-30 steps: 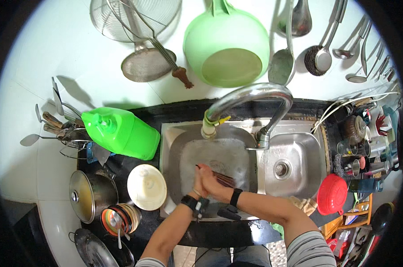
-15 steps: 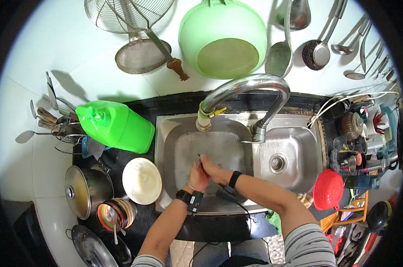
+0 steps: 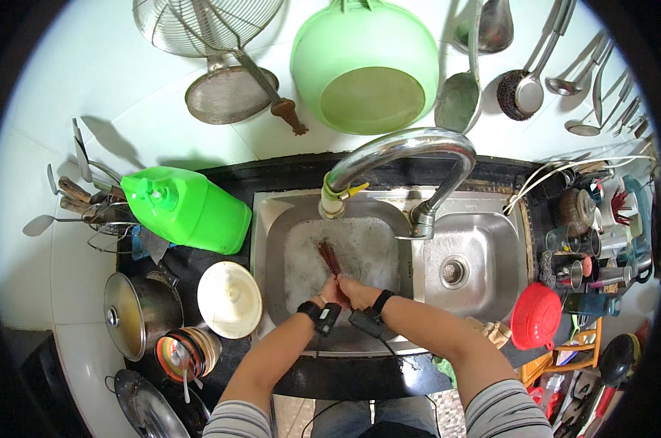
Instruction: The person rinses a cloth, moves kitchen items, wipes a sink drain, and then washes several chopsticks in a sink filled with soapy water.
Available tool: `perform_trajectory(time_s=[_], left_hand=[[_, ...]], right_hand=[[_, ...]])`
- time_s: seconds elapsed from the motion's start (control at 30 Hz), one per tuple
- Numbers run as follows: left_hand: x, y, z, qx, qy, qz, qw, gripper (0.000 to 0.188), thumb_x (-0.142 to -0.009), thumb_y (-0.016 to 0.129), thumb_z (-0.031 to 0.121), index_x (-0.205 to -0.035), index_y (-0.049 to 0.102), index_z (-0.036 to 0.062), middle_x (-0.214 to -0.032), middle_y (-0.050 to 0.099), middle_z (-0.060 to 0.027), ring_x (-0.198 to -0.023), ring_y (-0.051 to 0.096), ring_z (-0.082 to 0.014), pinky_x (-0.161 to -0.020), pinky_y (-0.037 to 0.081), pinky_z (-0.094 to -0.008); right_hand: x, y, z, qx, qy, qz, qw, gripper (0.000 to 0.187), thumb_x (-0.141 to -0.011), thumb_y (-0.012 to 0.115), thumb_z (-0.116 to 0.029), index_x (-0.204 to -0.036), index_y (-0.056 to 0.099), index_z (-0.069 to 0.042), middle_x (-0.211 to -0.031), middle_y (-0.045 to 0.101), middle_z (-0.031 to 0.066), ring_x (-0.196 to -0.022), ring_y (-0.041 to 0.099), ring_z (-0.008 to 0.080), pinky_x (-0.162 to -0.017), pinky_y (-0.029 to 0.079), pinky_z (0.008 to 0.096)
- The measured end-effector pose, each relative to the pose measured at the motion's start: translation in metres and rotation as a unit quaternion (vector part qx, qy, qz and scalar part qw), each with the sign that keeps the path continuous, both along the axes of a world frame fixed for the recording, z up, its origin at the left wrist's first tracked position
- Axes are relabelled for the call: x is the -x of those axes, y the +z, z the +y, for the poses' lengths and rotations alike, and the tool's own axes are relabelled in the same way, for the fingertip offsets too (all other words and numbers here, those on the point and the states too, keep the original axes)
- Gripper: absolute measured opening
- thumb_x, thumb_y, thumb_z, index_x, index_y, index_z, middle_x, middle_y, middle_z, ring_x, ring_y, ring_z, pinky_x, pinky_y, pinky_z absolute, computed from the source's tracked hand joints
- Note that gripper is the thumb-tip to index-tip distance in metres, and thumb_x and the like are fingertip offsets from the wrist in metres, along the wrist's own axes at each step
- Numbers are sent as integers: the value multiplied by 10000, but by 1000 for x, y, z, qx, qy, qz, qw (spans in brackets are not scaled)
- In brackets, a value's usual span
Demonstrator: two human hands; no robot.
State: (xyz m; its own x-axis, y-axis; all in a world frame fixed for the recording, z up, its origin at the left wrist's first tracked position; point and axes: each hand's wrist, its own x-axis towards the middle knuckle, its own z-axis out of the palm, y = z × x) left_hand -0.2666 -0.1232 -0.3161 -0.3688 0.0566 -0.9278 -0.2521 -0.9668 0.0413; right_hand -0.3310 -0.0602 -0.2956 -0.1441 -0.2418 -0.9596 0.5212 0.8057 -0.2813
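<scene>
Both hands are pressed together over the left basin of a steel sink [image 3: 272, 219]. My left hand [image 3: 333, 293] and my right hand [image 3: 356, 292] clasp a bundle of dark reddish-brown chopsticks [image 3: 329, 258] that sticks up and away from my fingers. The basin floor under them is covered with white foam [image 3: 370, 252]. A curved chrome tap [image 3: 403, 150] arches over the basin, its spout above and just left of the chopsticks. Each wrist carries a black band.
A green jug [image 3: 188, 208] lies left of the sink. In front of it sit a white plate [image 3: 229, 299], a lidded steel pot [image 3: 137, 312] and a bowl with a spoon [image 3: 188, 352]. The right basin [image 3: 476, 259] has a drain; a red strainer [image 3: 536, 316], glasses and utensils crowd the right.
My clasped hands have stayed in the left basin with the chopsticks. The view has shifted, so the wall utensils sit higher in the picture.
</scene>
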Motion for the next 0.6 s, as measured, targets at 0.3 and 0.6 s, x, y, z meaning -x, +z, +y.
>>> perform_trajectory(time_s=[0.3, 0.6], left_hand=[[-14, 28, 10, -108, 77, 153, 979, 497, -910, 308, 544, -1037, 531, 119, -1030, 555, -47, -957, 516, -248, -892, 384, -424], [-31, 40, 0, -40, 84, 218, 972, 812, -853, 204, 697, -1262, 420, 29, -1149, 532, -120, -1086, 474, -279, -968, 337, -419]], right_hand=[[-8, -30, 5, 99, 96, 156, 978, 566, -951, 227, -409, -1310, 349, 12, -1339, 380, 228, -1212, 398, 353, -985, 334, 436], [24, -19, 13, 131, 177, 206, 953, 521, -914, 354, -346, -1277, 354, 29, -1318, 368, 268, -1203, 384, 402, -971, 330, 483]])
